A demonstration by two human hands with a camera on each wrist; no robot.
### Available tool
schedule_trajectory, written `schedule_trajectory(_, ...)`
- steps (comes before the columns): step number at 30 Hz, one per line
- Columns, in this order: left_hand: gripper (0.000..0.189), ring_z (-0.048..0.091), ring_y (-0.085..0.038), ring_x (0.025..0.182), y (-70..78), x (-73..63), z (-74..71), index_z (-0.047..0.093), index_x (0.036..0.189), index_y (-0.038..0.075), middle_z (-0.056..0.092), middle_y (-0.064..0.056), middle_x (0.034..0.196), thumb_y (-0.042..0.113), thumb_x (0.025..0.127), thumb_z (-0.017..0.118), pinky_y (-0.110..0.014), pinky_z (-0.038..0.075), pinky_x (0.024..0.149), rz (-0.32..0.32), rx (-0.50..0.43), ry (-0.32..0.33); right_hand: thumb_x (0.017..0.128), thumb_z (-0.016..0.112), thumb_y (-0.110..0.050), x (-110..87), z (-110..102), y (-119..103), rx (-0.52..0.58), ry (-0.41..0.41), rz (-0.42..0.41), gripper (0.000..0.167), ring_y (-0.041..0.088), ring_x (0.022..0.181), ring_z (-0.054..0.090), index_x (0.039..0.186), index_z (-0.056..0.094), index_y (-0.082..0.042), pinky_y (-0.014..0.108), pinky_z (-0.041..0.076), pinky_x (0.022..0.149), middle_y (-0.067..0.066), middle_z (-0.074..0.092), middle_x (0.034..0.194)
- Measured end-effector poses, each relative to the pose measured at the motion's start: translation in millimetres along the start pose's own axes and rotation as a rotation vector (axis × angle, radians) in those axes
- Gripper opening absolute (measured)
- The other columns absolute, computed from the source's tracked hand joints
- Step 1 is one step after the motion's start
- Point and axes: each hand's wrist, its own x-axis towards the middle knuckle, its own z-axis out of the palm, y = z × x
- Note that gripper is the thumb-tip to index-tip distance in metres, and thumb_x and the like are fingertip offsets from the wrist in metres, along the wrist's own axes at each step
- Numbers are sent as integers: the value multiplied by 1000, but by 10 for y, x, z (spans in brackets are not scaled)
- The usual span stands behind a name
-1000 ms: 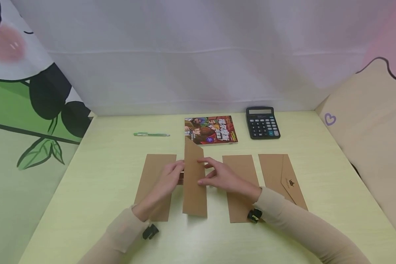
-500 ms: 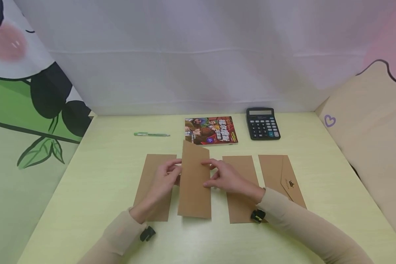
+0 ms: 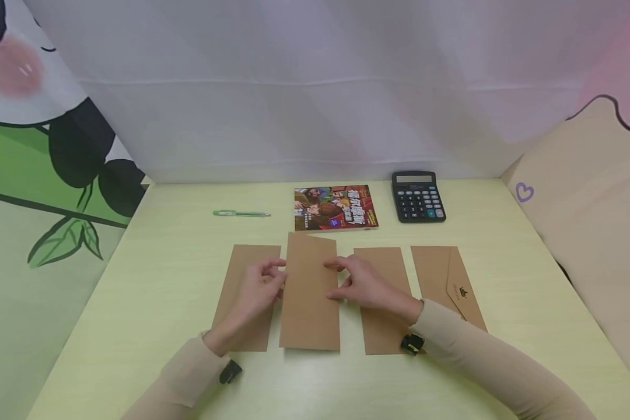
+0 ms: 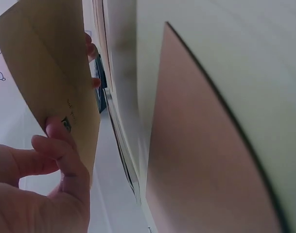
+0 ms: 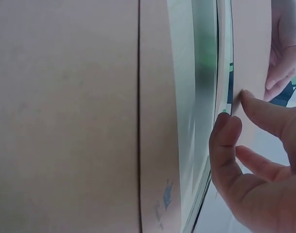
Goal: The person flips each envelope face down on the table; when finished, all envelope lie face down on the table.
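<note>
A plain brown envelope point(image 3: 310, 291) is raised at a tilt in the middle of the table, its blank side towards the head camera. Its underside point(image 4: 60, 73), seen in the left wrist view, carries a flap line and a small dark emblem. My right hand point(image 3: 362, 283) pinches its right edge between thumb and fingers. At the left edge, my left hand point(image 3: 257, 286) holds it with curled fingers, a fingertip lying against the underside near the emblem. Flat brown envelopes lie beneath the hands: a left one point(image 3: 249, 332) and a right one point(image 3: 380, 326).
Another envelope point(image 3: 436, 271), flap and crown print upwards, lies at the far right of the row. Behind are a green pen point(image 3: 241, 213), a comic-style book point(image 3: 336, 207) and a black calculator point(image 3: 419, 196). A white curtain point(image 3: 315, 87) hangs at the back.
The held envelope has turned from nearly edge-on to a wider, flatter tilt facing up, and its top has come down. My left hand has shifted slightly left, my right slightly right.
</note>
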Motion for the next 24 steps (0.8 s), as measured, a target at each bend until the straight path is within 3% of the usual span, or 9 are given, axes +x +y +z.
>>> schedule_trajectory(10, 31, 61, -23, 51, -24, 2, 17, 59, 113, -7, 62, -7, 74, 0, 84, 67, -30, 48, 46, -22, 211, -50, 76, 82, -16, -6, 5, -13, -78, 19, 28, 55, 11, 61, 59, 125, 60, -5, 29, 48, 58, 14, 55, 110)
schedule_trajectory(18, 37, 57, -14, 55, -8, 23, 28, 59, 113, -9, 62, -1, 69, 5, 81, 70, -29, 46, 52, -17, 418, -103, 73, 85, -24, 30, 32, 0, -206, 33, 62, 54, 19, 89, 50, 120, 65, -9, 33, 43, 72, 6, 61, 103)
schedule_trajectory(24, 42, 54, -12, 54, -39, 28, 55, 58, 116, -12, 59, -1, 65, 4, 79, 72, -28, 44, 51, -36, 507, -159, 72, 85, -24, 48, 59, 6, -246, 14, 79, 54, 18, 90, 49, 121, 65, -8, 33, 42, 77, 2, 61, 100)
